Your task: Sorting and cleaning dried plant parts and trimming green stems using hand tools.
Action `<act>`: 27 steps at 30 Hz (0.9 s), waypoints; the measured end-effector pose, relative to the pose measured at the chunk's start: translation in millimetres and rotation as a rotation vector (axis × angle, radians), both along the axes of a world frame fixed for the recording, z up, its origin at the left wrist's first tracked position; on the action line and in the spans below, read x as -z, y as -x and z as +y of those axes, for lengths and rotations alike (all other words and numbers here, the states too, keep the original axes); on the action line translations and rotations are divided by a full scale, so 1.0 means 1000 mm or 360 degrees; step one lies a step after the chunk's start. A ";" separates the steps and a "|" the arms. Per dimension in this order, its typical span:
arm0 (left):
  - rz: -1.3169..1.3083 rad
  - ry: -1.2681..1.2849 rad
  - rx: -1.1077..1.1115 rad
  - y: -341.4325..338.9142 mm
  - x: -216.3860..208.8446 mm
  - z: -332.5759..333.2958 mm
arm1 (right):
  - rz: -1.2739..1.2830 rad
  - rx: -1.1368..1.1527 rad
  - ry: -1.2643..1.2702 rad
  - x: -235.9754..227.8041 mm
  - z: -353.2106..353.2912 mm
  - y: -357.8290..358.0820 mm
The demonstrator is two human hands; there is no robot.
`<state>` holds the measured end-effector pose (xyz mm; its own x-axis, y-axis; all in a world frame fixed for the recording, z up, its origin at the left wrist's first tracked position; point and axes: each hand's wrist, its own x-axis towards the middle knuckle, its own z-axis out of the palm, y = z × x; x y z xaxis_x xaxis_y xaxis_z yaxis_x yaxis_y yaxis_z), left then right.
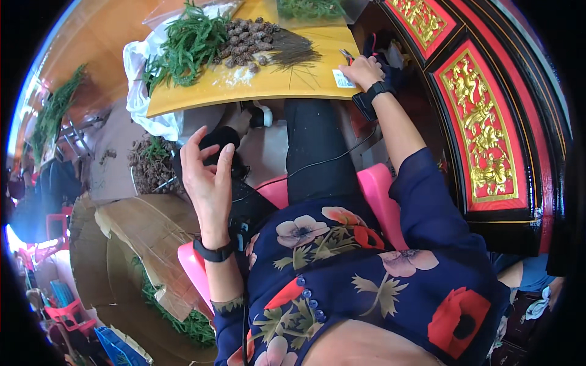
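My right hand (365,72) is at the right end of the yellow table (256,94), its fingers curled round a pair of pliers (347,56) with red on the handles. A white printed label (343,78) lies beside that hand. My left hand (209,175) is raised in front of the table edge, above my lap, with its fingers bent and apart and nothing in them. On the table are a heap of green artificial sprigs (190,47), a pile of small brown pine cones (249,41) and a fan of thin dark wires (296,49).
An open cardboard box (116,268) with greenery stands at lower left, and a brown bundle (151,165) sits under the table's left side. A black cable (323,160) crosses my lap. A carved red-and-gold cabinet (482,128) rises on the right.
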<state>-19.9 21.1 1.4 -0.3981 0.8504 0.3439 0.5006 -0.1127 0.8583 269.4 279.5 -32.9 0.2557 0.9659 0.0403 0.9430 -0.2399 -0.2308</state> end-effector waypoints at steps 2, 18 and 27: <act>0.0074 0.0005 0.0047 0.003 0.004 0.015 | 0.0025 -0.0002 0.0059 0.000 -0.004 0.002; 0.1226 0.0071 0.0154 -0.001 0.035 0.220 | 0.0268 -0.0809 -0.0861 0.010 -0.042 0.061; 0.1149 0.0222 0.0134 0.008 0.050 0.236 | 0.0241 -0.0771 -0.0175 -0.007 -0.064 0.085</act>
